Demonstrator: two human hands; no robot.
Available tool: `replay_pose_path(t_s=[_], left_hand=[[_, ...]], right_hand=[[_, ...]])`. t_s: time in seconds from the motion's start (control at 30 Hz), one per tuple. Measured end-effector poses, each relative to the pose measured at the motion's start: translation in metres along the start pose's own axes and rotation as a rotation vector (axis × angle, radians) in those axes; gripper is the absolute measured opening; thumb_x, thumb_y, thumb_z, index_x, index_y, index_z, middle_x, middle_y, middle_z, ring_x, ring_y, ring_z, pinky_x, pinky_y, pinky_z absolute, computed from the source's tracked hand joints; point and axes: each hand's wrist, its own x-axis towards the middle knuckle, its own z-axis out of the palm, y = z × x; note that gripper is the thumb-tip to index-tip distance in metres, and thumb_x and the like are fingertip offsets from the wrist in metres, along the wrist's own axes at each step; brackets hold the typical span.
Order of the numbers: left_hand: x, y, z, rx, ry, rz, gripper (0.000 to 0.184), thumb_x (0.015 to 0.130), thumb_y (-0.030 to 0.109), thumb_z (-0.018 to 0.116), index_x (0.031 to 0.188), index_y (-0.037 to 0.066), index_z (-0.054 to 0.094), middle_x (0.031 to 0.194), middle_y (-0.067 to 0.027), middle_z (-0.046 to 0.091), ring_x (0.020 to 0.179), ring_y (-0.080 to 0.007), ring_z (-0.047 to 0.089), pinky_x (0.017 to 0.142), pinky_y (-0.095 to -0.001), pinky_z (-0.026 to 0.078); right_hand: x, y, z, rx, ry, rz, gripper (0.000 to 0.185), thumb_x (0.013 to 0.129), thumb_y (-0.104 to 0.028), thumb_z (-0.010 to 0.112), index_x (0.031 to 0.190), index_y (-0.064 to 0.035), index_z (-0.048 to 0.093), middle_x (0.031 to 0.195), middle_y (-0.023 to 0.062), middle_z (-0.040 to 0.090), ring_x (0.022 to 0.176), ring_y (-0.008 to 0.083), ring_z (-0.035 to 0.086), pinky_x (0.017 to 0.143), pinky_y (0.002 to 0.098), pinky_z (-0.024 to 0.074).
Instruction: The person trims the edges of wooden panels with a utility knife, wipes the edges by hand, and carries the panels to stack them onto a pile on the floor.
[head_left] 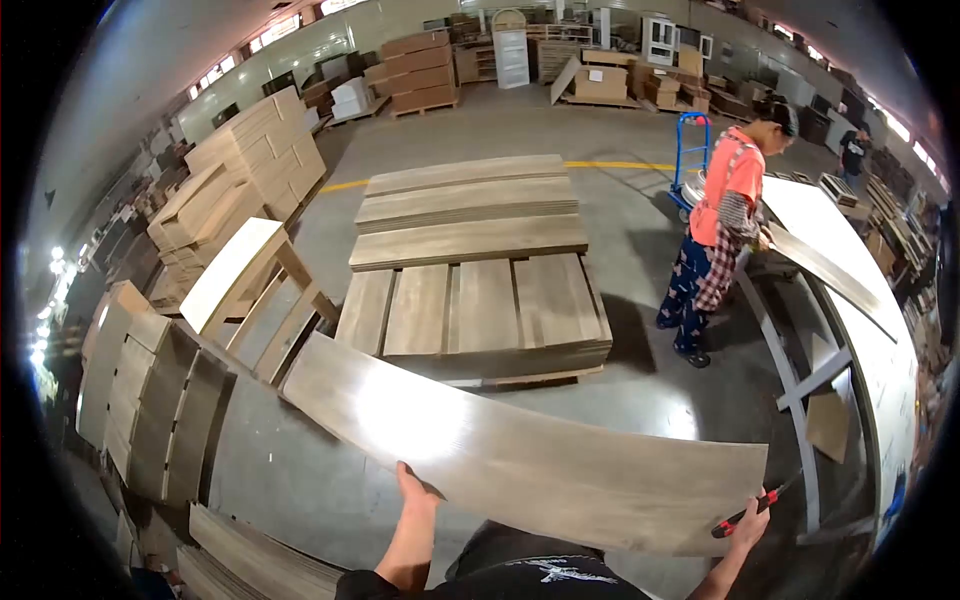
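Observation:
A long grey-brown wood-grain board (560, 475) stretches in front of my body, with bright glare on its left half. My left hand (415, 487) grips the board's near edge left of centre; its thumb lies on top and the other fingers are hidden underneath. At the right end, my right hand (750, 522) holds the board's corner together with a red-and-black handled tool (745, 512). The tool's thin tip points up and right; its exact kind is unclear. The board's far left end lies close to a wooden stand with a pale top (232, 275).
A low pallet of stacked boards (470, 305) sits ahead. Board stacks (150, 400) and cartons (255, 145) line the left. On the right, a co-worker (725, 220) stands at a white-topped table (850, 250) holding another board (835, 275), near a blue hand truck (690, 150).

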Motion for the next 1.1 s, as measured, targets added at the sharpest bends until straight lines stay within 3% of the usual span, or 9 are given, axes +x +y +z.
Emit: replay_pose_path(t_s=[0.13,0.2,0.27,0.33,0.53,0.6,0.73,1.0,1.1], left_hand=[[0.064,-0.023,0.07,0.004,-0.036,-0.072,0.067,0.102,0.052,0.027,0.153,0.011,0.038,0.158,-0.0106,0.038,0.142,-0.0359,0.037,0.115,-0.0562,0.03],[0.077,-0.033,0.122,-0.051,-0.148,-0.1,0.066,0.098,0.046,0.021,0.148,0.009,0.044,0.151,-0.0137,0.047,0.138,-0.0395,0.045,0.111,-0.064,0.034],[0.107,-0.055,0.141,-0.038,-0.136,-0.118,0.068,0.098,0.05,0.019,0.148,0.011,0.045,0.15,-0.0134,0.048,0.137,-0.0405,0.045,0.108,-0.0655,0.037],[0.116,-0.069,0.182,-0.047,-0.089,-0.096,0.067,0.099,0.05,0.025,0.149,0.011,0.045,0.149,-0.013,0.048,0.135,-0.0362,0.046,0.108,-0.0584,0.039],[0.153,-0.102,0.232,-0.201,0.101,0.132,0.065,0.099,0.048,0.027,0.146,0.008,0.047,0.146,-0.0119,0.051,0.13,-0.0382,0.05,0.104,-0.0583,0.043],[0.152,-0.102,0.267,-0.251,0.236,0.082,0.065,0.099,0.048,0.028,0.145,0.007,0.048,0.145,-0.0123,0.052,0.128,-0.038,0.052,0.104,-0.0565,0.045],[0.21,-0.119,0.277,-0.464,0.053,0.175,0.062,0.098,0.047,0.031,0.139,0.006,0.054,0.136,-0.0154,0.058,0.121,-0.0399,0.058,0.099,-0.0565,0.05],[0.315,-0.129,0.354,-0.532,0.07,0.202,0.059,0.099,0.044,0.029,0.137,0.006,0.055,0.137,-0.0143,0.059,0.122,-0.0384,0.057,0.101,-0.0559,0.05],[0.348,-0.116,0.42,-0.586,0.389,0.245,0.056,0.101,0.041,0.029,0.139,0.006,0.052,0.138,-0.0136,0.059,0.123,-0.0357,0.058,0.103,-0.0537,0.048]], right_hand=[[0.096,-0.006,0.074,0.092,0.009,0.008,0.045,0.091,-0.02,0.057,0.131,-0.0007,0.064,0.114,0.0118,0.072,0.105,0.0238,0.067,0.093,0.0347,0.0483],[0.144,-0.048,0.113,-0.029,-0.019,0.093,0.043,0.092,-0.023,0.059,0.131,-0.0066,0.065,0.113,0.0103,0.073,0.104,0.0224,0.068,0.093,0.0347,0.0487],[0.2,-0.082,0.151,-0.153,-0.041,0.156,0.044,0.089,-0.031,0.06,0.127,-0.0109,0.068,0.11,0.0159,0.073,0.106,0.0311,0.069,0.092,0.0388,0.0493],[0.263,-0.109,0.193,-0.237,-0.036,0.135,0.048,0.085,-0.037,0.062,0.127,-0.0126,0.069,0.112,0.0183,0.072,0.109,0.0371,0.067,0.093,0.0434,0.0497],[0.411,-0.19,0.315,-0.281,-0.256,0.117,0.051,0.082,-0.04,0.063,0.126,-0.0135,0.07,0.106,0.0209,0.073,0.107,0.0389,0.067,0.094,0.0445,0.0499],[0.448,-0.208,0.361,-0.332,-0.319,0.067,0.05,0.081,-0.04,0.063,0.121,-0.0115,0.071,0.106,0.0215,0.073,0.107,0.0389,0.067,0.094,0.0443,0.05],[0.501,-0.253,0.452,-0.369,-0.448,0.027,0.046,0.079,-0.042,0.065,0.108,-0.0075,0.073,0.098,0.0201,0.073,0.103,0.0379,0.069,0.092,0.0426,0.0507],[0.608,-0.306,0.624,-0.37,-0.606,0.024,0.043,0.082,-0.038,0.066,0.105,-0.0017,0.073,0.09,0.0165,0.073,0.092,0.0302,0.07,0.086,0.0409,0.0504],[0.658,-0.295,0.689,-0.188,-0.603,-0.054,0.045,0.084,-0.038,0.066,0.106,0.0009,0.071,0.092,0.0152,0.072,0.087,0.0284,0.069,0.08,0.0412,0.0509]])
